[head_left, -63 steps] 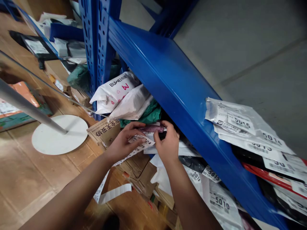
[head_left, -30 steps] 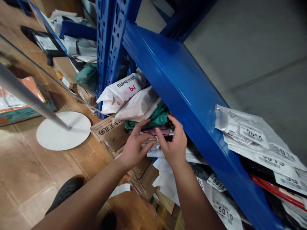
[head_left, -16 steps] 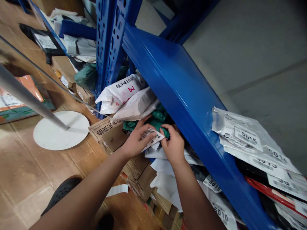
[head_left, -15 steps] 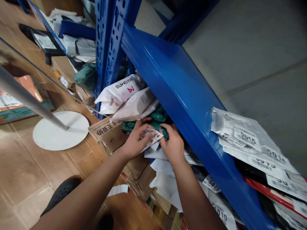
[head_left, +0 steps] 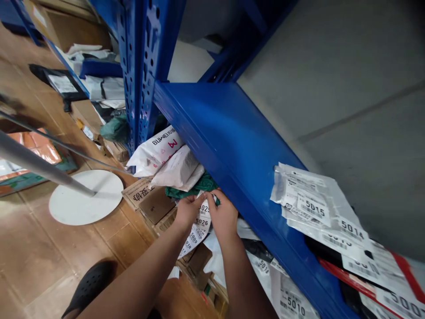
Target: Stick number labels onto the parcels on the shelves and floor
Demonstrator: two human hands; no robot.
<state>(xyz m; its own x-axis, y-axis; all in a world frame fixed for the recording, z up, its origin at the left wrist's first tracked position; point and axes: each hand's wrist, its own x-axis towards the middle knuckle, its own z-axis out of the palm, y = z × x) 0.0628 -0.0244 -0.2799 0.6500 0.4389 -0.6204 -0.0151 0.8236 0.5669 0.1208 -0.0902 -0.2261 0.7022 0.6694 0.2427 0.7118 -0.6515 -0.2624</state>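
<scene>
My left hand [head_left: 187,210] and my right hand [head_left: 223,213] meet at the top of a strip of printed number labels [head_left: 201,223], thumbs and fingers pinched on it. The white strip hangs and curls down between my forearms, with "5026" readable. Right behind my fingertips lies a green plastic bag [head_left: 192,185] on the lower shelf level. Above it rest a white mailer printed "BUWEI" [head_left: 154,150] and a plain white parcel [head_left: 179,167].
A blue shelf board [head_left: 229,128] slants across the middle, bearing labelled mailers [head_left: 315,206] at right. Cardboard boxes [head_left: 156,201] sit underneath. To the left stand a white round pole base [head_left: 83,199] and an orange-and-green package [head_left: 36,150] on the wooden floor.
My hands have come closer together, fingertips now meeting. The label strip now hangs down in view, where before only a short end showed between my hands. The camera view has shifted.
</scene>
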